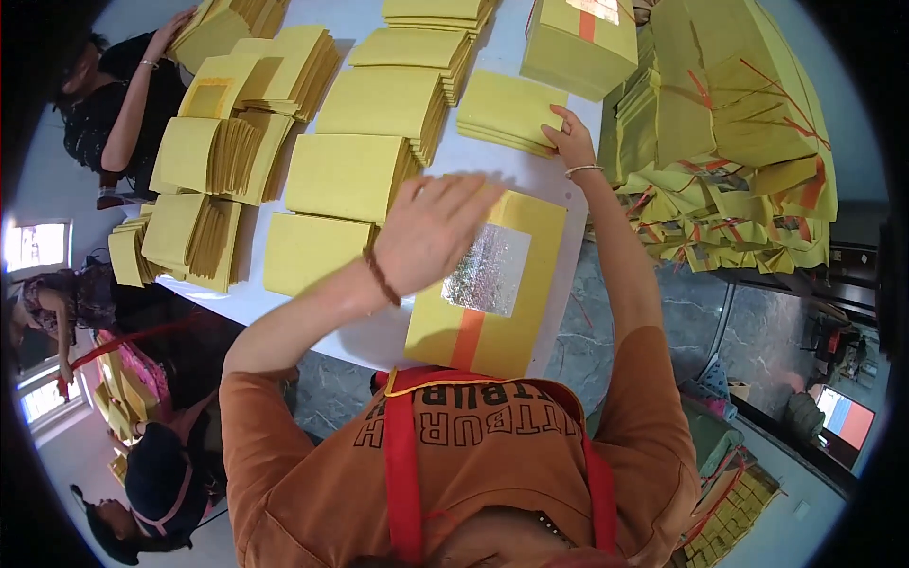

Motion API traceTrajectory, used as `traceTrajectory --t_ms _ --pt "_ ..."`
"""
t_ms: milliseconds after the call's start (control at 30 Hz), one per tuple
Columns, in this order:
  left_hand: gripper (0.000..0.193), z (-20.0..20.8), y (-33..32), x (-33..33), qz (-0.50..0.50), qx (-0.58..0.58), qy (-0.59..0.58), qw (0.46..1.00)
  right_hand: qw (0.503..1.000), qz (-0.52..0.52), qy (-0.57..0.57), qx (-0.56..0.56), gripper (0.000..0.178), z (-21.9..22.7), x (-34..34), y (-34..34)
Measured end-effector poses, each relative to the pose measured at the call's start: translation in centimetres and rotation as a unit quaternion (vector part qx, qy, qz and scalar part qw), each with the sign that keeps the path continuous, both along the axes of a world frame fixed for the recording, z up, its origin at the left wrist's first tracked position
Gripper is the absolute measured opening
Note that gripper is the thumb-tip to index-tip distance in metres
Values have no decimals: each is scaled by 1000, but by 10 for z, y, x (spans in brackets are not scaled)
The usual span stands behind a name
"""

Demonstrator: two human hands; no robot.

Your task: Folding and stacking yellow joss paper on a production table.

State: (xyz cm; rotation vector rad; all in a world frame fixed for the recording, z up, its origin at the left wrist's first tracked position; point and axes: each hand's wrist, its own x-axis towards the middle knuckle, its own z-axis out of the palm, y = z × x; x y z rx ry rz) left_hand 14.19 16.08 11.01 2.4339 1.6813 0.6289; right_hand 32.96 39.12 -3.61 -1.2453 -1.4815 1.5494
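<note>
My left hand (pixel 431 232) hovers, blurred, with fingers apart over the left edge of a yellow paper stack (pixel 516 331); that stack's top sheet has a silver foil square (pixel 488 270) and an orange stripe. My right hand (pixel 571 142) reaches further out and rests flat, fingers apart, on a small plain yellow paper stack (pixel 502 109) on the white table (pixel 492 166). Neither hand visibly grips anything.
Many yellow paper stacks (pixel 346 175) cover the table's left and far side. A wrapped yellow block (pixel 578 47) stands at the back. A big heap of tied yellow bundles (pixel 739 142) fills the right. Another person's arm (pixel 133 104) touches stacks at far left.
</note>
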Motion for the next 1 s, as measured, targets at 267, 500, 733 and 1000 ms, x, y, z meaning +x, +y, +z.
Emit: traceTrajectory --t_ms 267,500,733,1000 --pt "42 -100 148 -23 49 0 20 999 997 10 -71 3 45 -31 0 14" --pt "51 -117 165 -15 -9 -249 225 942 958 24 -235 164 46 -28 2 14" --pt "52 -121 159 -14 -8 -236 268 934 677 201 -389 592 48 -24 -5 -27" --pt "49 -121 163 -16 -16 -218 242 945 721 212 -390 532 48 -38 -4 -35"
